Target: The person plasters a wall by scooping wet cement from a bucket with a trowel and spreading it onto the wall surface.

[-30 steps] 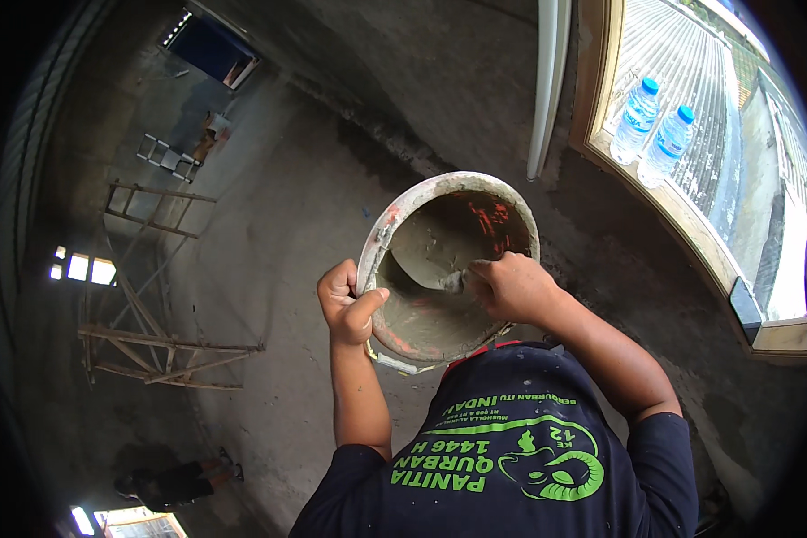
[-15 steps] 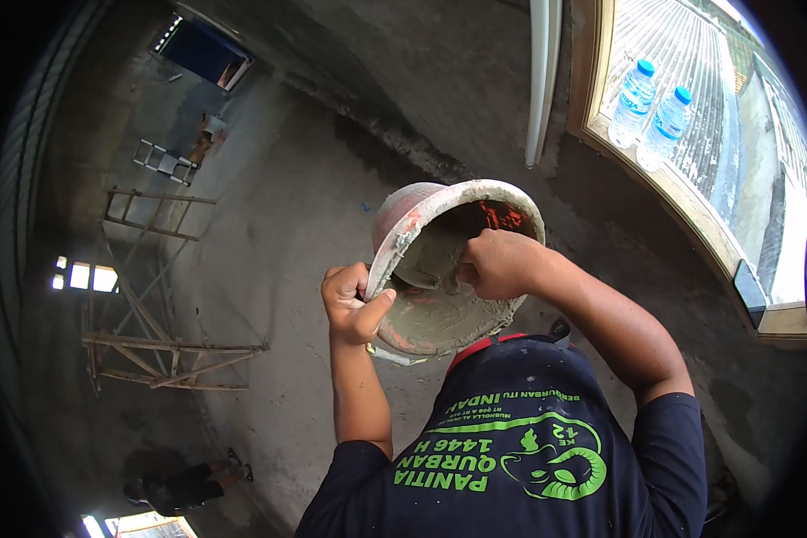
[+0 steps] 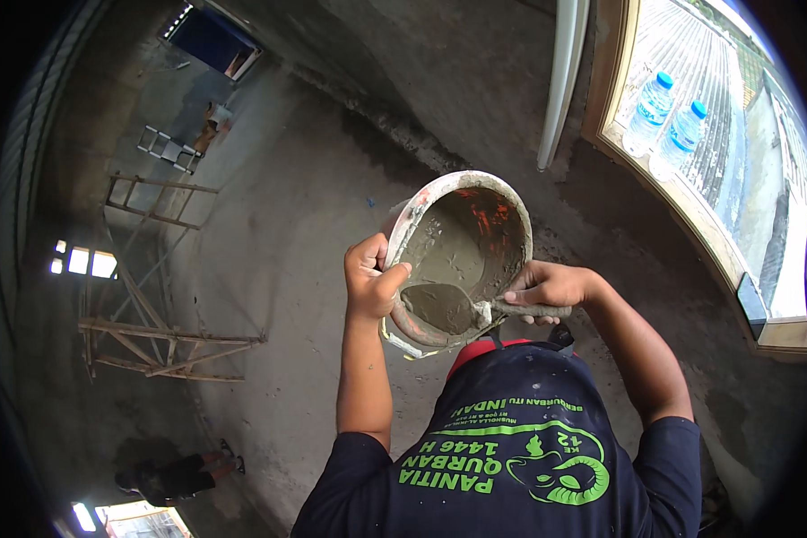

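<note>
My left hand (image 3: 373,278) grips the left rim of a mortar-caked bucket (image 3: 432,190), thumb over the edge. The bucket is tilted so that its inside faces up toward me. Wet grey mortar (image 3: 453,235) coats its walls, with orange patches showing on the far right side. In my right hand (image 3: 549,291) is the handle of a trowel (image 3: 438,308). Its blade, heaped or smeared with mortar, lies across the near part of the bucket's mouth. The handle sticks out over the right rim.
Two water bottles (image 3: 647,115) stand on the window sill at the upper right. Wooden scaffolding (image 3: 166,345) and a folded metal ladder (image 3: 168,150) are to the left. Another person (image 3: 175,480) is at the lower left. A white pipe (image 3: 562,85) runs near the window.
My right hand has come up out of the bucket toward its near right rim, bringing the trowel into plain view. The bucket now faces me more squarely.
</note>
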Demonstrator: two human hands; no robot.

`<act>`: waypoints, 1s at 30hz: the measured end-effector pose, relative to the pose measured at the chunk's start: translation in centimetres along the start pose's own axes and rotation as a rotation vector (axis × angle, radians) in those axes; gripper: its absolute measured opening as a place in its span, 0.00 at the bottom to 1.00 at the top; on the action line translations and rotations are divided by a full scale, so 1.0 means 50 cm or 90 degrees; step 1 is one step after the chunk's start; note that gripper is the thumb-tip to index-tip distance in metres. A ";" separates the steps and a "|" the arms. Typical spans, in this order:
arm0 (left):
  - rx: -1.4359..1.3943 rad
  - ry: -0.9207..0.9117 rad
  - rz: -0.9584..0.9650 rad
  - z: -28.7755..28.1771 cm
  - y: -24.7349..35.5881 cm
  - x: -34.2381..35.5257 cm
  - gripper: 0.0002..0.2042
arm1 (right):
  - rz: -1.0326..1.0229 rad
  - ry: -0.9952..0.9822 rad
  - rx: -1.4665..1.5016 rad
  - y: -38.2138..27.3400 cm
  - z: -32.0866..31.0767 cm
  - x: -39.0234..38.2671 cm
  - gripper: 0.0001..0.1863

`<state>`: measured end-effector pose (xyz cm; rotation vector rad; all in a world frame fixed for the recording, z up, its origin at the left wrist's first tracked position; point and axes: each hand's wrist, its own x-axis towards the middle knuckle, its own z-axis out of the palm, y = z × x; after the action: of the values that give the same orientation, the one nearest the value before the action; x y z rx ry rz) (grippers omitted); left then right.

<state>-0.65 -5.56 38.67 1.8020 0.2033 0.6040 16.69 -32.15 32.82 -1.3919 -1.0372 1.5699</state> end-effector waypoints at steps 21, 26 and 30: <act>0.254 -0.073 -0.232 -0.064 -0.391 -0.085 0.19 | 0.093 0.802 0.002 0.340 0.196 0.037 0.21; 0.244 -0.179 -0.264 -0.051 -0.526 -0.114 0.19 | 0.240 0.893 0.037 0.425 0.103 0.162 0.26; 0.193 -0.211 -0.232 -0.013 -0.633 -0.122 0.18 | 0.083 1.066 -0.100 0.524 -0.011 0.269 0.20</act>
<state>-0.98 2.45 7.42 2.0581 0.4015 0.0116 15.02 -29.14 3.57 -2.1223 0.0161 -0.0031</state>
